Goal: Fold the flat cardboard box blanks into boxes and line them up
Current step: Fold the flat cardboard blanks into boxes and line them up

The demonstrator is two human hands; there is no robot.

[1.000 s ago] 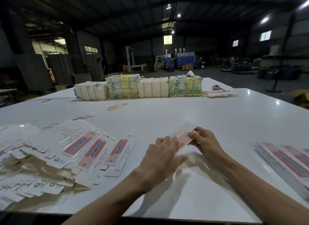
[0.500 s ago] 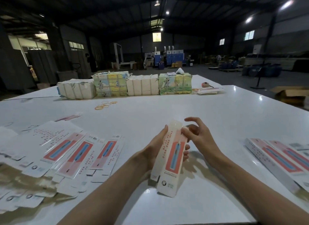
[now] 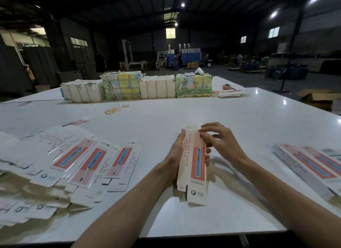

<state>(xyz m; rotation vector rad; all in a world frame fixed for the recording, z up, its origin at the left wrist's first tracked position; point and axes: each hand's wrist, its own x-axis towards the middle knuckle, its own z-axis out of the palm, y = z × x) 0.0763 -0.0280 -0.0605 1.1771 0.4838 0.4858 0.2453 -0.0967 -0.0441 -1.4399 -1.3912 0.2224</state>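
The left grip [image 3: 175, 155], right grip [image 3: 221, 142] and both forearms [image 3: 120, 210] are bare, seemingly to the picture's edge.

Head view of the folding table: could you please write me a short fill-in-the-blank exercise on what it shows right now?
1. The left hand grips the half-folded box while the right hand pinches its far flap; the box's red panel frames a long ____ shape.
2. The flat blanks lie fanned on the table to the person's ____.
3. At the table's far side stand ____ wrapped bundles in a row.
Missing words: blue; left; four.
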